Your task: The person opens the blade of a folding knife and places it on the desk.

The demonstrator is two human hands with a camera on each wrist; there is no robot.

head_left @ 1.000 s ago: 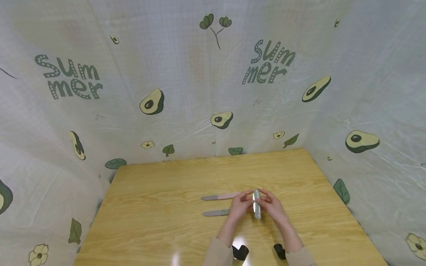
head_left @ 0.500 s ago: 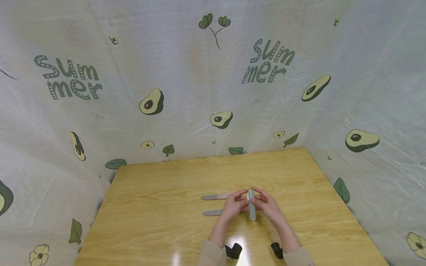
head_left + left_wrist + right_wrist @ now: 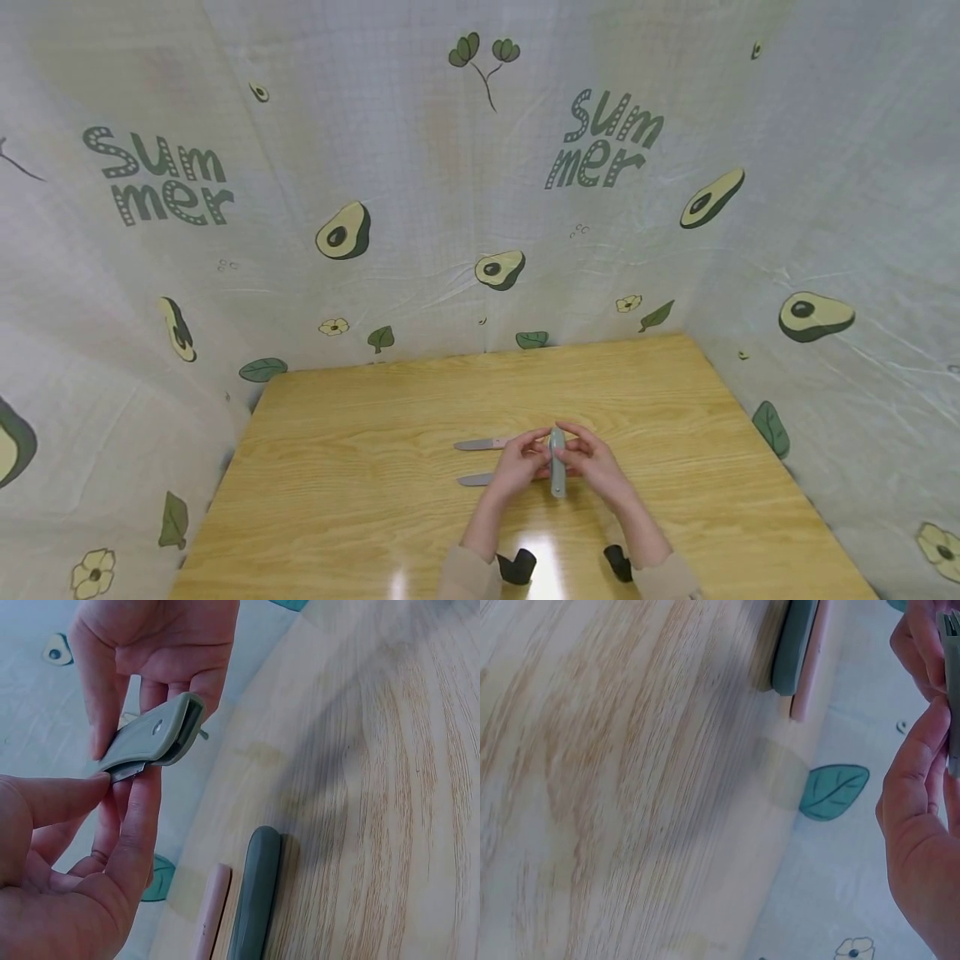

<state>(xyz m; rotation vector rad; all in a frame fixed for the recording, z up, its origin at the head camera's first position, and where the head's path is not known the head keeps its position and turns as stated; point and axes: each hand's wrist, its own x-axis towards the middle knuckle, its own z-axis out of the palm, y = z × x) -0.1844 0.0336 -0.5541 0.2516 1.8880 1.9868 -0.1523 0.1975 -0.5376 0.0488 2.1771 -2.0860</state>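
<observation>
Both hands hold a folding knife (image 3: pixel 557 481) with a grey-green handle, raised over the table. In the left wrist view its metal blade (image 3: pixel 129 772) lies mostly folded into the handle. The left hand (image 3: pixel 517 468) pinches the blade side between thumb and fingers. From the other side, the right hand (image 3: pixel 597 468) grips the handle. Beneath them lie two more knives, a far knife (image 3: pixel 474 445) and a near knife (image 3: pixel 475 480), blades out and pointing left. One has a pink handle (image 3: pixel 214 911), the other a dark green handle (image 3: pixel 256 892); the hands partly cover them in the head view.
The wooden table (image 3: pixel 360 492) meets a pale cloth (image 3: pixel 420 208) printed with avocados and leaves along its back and sides. Black wrist straps (image 3: pixel 517 567) show at the sleeves.
Both hands have shifted left together with the folding knife, covering more of the two knives on the table. The bright strip along the held knife's left side shows less. The lying knives stay put.
</observation>
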